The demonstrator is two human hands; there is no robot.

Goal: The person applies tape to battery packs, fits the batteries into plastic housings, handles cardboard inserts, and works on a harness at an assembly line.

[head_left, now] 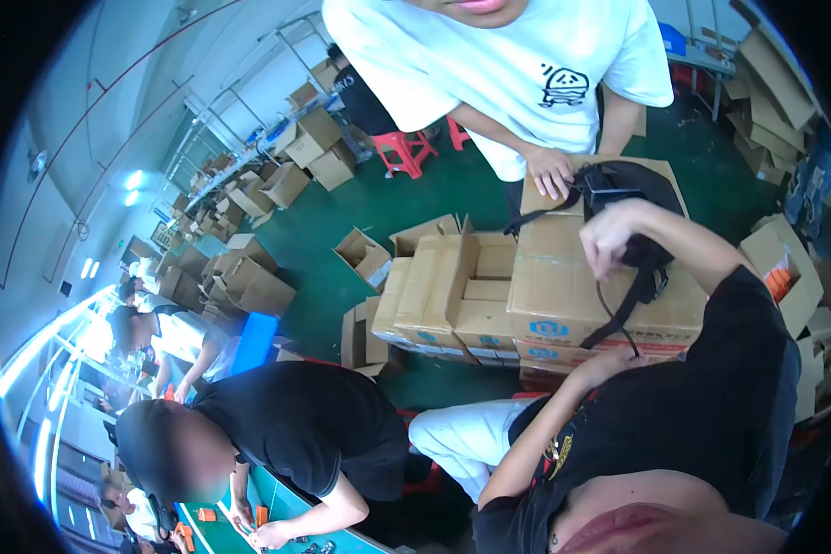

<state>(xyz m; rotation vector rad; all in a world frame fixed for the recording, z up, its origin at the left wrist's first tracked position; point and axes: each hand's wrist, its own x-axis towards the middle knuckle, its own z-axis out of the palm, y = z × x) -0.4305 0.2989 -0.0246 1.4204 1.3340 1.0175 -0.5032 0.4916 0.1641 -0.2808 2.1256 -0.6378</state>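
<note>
A thin black cable (613, 317) runs down from my right hand (613, 233) to my left hand (606, 367). My right hand is closed around its upper part, above the front of a cardboard carton (549, 277). Closer to my body, my left hand is closed at the cable's lower end; its fingertips are partly hidden. A black bag (654, 185) with loose straps (630, 309) lies on the carton, just behind my right hand. A dark flat object (616, 195) rests on the bag, partly hidden by my right wrist.
Opposite me, a person in a white T-shirt rests a hand (551, 174) on the carton. More cartons (425, 286) are stacked to its left. At lower left, a person in black bends over a green work table (342, 540) with orange parts. Red stools (403, 152) stand farther back.
</note>
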